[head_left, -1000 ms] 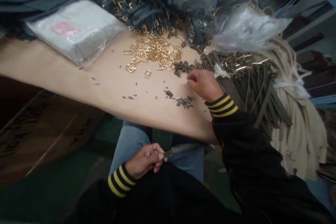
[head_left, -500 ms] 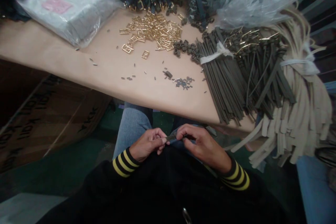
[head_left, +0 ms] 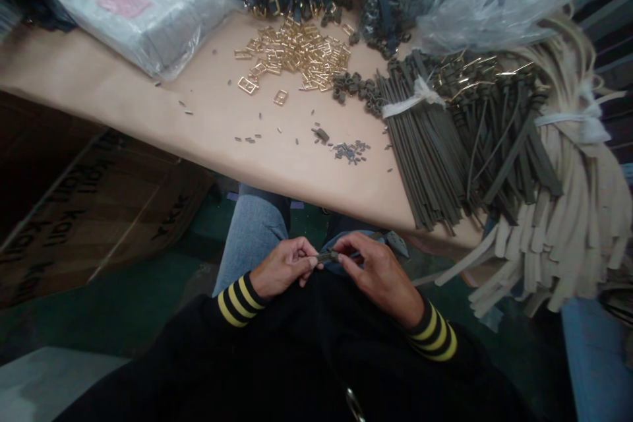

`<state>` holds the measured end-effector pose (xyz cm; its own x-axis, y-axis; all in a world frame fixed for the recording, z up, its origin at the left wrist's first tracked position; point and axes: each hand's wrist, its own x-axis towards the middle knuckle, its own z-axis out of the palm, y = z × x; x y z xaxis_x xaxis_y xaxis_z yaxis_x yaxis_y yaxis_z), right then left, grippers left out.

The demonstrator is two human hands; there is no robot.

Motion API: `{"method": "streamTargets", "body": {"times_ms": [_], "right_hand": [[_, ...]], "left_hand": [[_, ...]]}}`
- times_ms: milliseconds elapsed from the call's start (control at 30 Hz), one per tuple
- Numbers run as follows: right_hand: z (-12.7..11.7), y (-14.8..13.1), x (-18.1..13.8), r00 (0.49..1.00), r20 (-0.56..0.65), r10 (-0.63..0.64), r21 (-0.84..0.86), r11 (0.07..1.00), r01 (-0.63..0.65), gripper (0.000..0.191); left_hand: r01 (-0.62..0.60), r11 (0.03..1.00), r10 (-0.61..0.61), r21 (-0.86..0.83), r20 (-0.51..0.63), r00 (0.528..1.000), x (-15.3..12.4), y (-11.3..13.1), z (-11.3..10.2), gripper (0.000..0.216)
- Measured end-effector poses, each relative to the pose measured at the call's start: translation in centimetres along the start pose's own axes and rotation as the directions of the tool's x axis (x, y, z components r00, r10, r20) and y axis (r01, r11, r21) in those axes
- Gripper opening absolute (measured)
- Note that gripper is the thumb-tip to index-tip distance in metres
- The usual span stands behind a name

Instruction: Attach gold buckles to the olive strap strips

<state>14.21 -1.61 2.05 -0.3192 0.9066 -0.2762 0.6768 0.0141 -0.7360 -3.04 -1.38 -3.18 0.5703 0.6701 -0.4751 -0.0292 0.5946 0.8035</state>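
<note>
Head cam: left hand [head_left: 285, 268] and right hand [head_left: 372, 271] both pinch a small strap [head_left: 327, 255] over the lap (below the table [head_left: 148, 105] edge), buckles [head_left: 297, 53] up top.

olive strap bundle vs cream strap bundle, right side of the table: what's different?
Colour: the olive strap bundle is dark grey-green, while the cream strap bundle is pale beige.
Width: the olive straps look narrower and the cream ones broader.
Pose: the olive bundle lies mostly on the table, while the cream bundle droops over its right edge.
Shared: each is tied with a white band.
</note>
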Motion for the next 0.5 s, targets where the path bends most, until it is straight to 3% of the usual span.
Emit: {"method": "streamTargets", "body": {"times_ms": [300, 500], "right_hand": [[0.0, 1.1, 0.8, 0.990, 0.114, 0.080, 0.199, 0.975, -0.101, 0.008], [0.9, 0.9, 0.8, 1.000, -0.013, 0.012, 0.075, 0.997, -0.011, 0.015]], "left_hand": [[-0.012, 1.000, 0.012, 0.010, 0.054, 0.998, 0.3, -0.2, -0.1, 0.029], [-0.008, 0.999, 0.010, 0.039, -0.043, 0.999, 0.6, -0.7, 0.2, 0.021]]}}
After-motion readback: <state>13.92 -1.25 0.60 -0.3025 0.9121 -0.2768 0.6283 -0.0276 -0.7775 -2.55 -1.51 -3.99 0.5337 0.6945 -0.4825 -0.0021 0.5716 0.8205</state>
